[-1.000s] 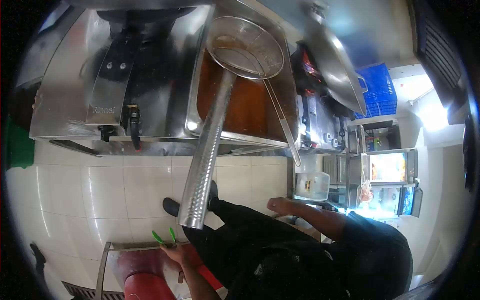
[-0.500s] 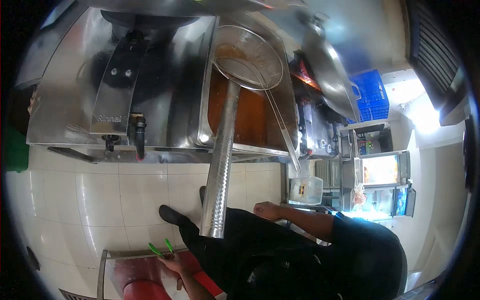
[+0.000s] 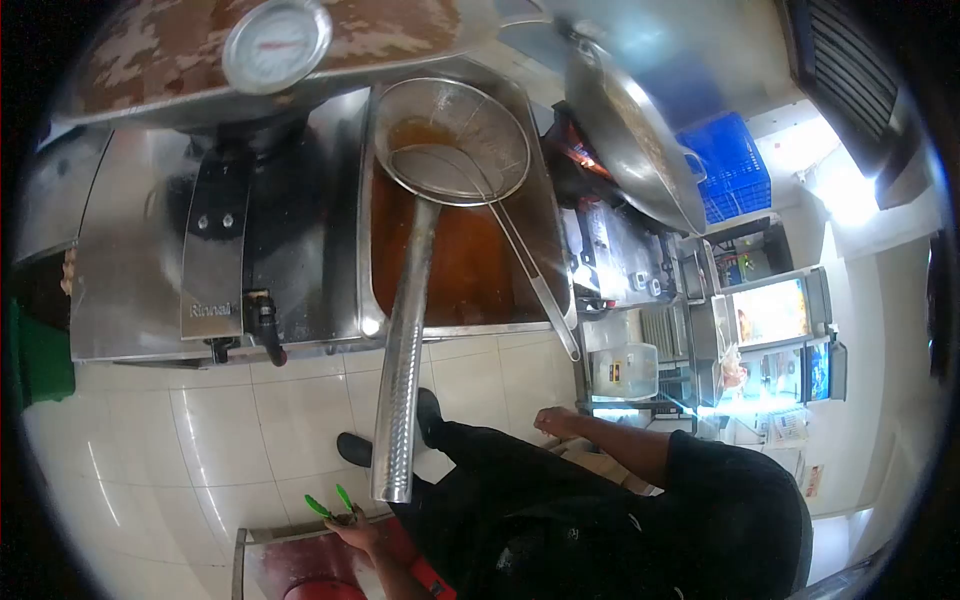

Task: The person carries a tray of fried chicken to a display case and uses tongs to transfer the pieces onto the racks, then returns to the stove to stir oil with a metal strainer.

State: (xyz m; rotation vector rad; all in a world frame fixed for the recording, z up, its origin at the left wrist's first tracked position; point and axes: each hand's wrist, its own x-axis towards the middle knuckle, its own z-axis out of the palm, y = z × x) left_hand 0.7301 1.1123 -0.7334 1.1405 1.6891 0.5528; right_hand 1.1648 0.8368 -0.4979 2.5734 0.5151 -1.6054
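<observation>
My left hand (image 3: 355, 532) holds tongs with green tips (image 3: 318, 506), low in the view above a red surface. The tips are apart with nothing visible between them. My right hand (image 3: 554, 423) hangs by the dark clothing with its fingers curled closed, and nothing shows in it. Neither hand touches the strainer (image 3: 490, 125), whose long metal handle (image 3: 402, 400) points down the view. The strainer rests over a steel basin (image 3: 366, 270) of orange-brown liquid (image 3: 465, 265). A smaller thin-handled skimmer (image 3: 535, 280) lies in it.
A round dial gauge (image 3: 277, 45) sits at a brown-stained metal vessel, upper left. Beneath is a steel stove (image 3: 140, 260). A large wok (image 3: 625, 125) stands near flames, beside a blue crate (image 3: 735, 170). A clear plastic container (image 3: 626, 372) is lower right; a green bin (image 3: 45, 355) is far left.
The camera view has shifted, bringing the dial gauge and the stained vessel into sight. More of the wok's inside shows. Both hands keep much the same pose, the left still holding the tongs.
</observation>
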